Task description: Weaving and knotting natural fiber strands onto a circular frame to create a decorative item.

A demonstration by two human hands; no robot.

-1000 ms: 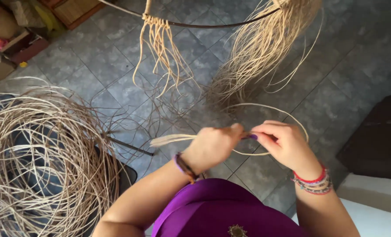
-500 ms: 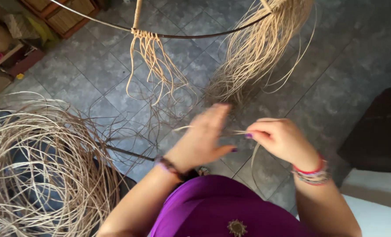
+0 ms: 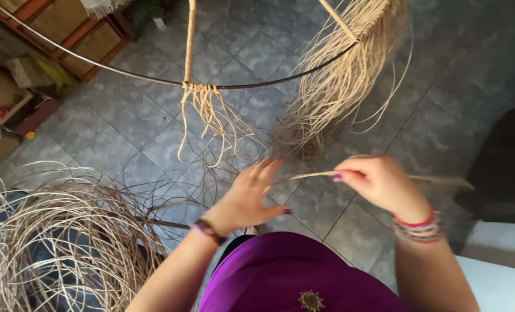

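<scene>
Nearest, the right hand [image 3: 381, 184] pinches a flat, pale tan rattan strip [image 3: 309, 175] between closed fingers; it runs level toward the left hand [image 3: 250, 196], whose fingers are spread apart beside it. Beyond hang loose strands [image 3: 211, 121] from a dark metal hoop [image 3: 153, 78] above the grey tiled floor [image 3: 442, 86].

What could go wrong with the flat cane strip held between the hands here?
1. The right hand pinches the cane strip only at the fingertips while the left hand is spread open, so the strip might slip free.
2. Loose strands hanging from the metal hoop sit close by and may tangle with it.
</scene>
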